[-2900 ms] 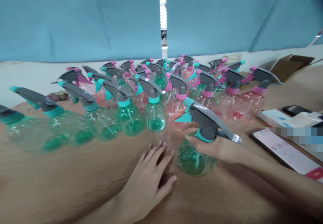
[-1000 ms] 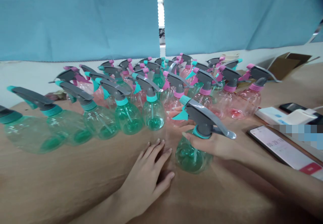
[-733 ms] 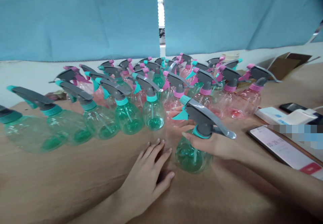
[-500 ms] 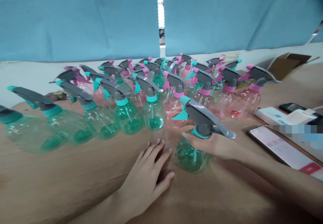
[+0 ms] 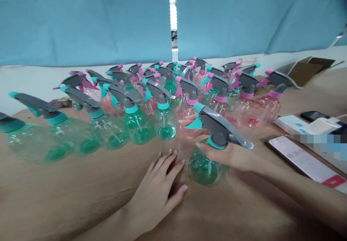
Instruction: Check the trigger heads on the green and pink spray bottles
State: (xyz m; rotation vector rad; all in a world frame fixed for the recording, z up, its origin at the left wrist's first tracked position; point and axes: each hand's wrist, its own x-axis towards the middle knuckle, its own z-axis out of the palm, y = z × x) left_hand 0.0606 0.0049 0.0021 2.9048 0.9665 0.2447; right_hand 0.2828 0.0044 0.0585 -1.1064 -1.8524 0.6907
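My right hand [image 5: 230, 156] is closed around the neck of a green spray bottle [image 5: 203, 170] with a grey head and a teal nozzle, trigger and collar. The bottle stands upright on the brown tabletop [image 5: 108, 197]; its far side and some of my fingers are hidden behind it. Just left of it, my left hand [image 5: 159, 186] lies flat on the table, fingers stretched out and holding nothing. Ahead of the left hand stands another green spray bottle [image 5: 165, 125], part of a front row of green ones.
Several pink spray bottles [image 5: 264, 107] crowd in rows behind and to the right. A phone showing a timer [image 5: 303, 157] lies at the right, beside a white box-shaped item [image 5: 300, 125]. An open cardboard box [image 5: 309, 71] sits back right. Blue cloth [image 5: 81, 24] hangs behind.
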